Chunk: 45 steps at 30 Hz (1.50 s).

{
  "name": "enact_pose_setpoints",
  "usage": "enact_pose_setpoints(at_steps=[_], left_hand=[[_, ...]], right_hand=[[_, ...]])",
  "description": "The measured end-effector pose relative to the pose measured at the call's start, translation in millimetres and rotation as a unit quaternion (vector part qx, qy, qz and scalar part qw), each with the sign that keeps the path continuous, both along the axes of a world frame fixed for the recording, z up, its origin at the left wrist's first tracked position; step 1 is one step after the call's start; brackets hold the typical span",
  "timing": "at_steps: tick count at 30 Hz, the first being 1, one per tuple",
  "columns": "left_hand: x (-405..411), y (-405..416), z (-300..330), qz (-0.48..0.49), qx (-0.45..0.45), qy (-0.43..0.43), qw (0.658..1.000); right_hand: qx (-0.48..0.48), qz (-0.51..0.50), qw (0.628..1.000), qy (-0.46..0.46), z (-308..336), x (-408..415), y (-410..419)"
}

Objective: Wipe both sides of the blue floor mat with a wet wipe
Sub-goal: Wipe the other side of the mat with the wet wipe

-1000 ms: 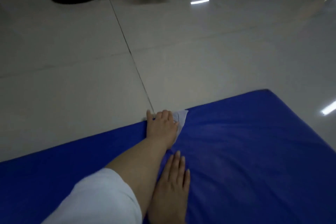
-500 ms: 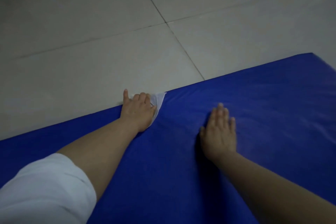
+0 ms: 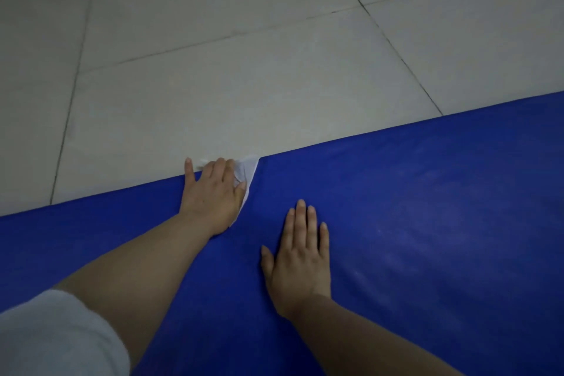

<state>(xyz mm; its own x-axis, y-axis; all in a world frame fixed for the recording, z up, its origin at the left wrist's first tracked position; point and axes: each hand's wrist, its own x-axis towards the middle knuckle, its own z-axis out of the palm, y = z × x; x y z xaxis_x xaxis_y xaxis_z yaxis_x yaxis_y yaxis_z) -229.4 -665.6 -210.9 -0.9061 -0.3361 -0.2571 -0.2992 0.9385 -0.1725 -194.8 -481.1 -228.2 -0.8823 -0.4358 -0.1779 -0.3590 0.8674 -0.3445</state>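
Mat: the blue floor mat (image 3: 427, 223) lies flat on the tiled floor (image 3: 229, 70).
Wipe: the white wet wipe (image 3: 247, 174) sits at the mat's far edge — under the left hand (image 3: 213, 195).
Left fingers: curled, pressing the wipe.
Right hand (image 3: 300, 262): flat on the mat, fingers straight — near the wipe.
Sleeve: white sleeve (image 3: 55, 336), at the mat's near side.

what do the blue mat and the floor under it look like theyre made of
Blue floor mat: probably vinyl or faux leather over padding; smooth, faintly sheened, with soft wrinkles and pale scuffs. Pale grey tiled floor: likely ceramic or stone tile, shown by large square slabs and dark grout lines.
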Motion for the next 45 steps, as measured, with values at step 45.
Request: enact_pose_setpoints(at_steps=[45], left_hand=[[-2.4,-3.2,29.9,0.023,0.049,-0.120,0.991]], right_hand=[[0.161,0.073,0.958,-0.227,39.3,-26.5,-4.7]])
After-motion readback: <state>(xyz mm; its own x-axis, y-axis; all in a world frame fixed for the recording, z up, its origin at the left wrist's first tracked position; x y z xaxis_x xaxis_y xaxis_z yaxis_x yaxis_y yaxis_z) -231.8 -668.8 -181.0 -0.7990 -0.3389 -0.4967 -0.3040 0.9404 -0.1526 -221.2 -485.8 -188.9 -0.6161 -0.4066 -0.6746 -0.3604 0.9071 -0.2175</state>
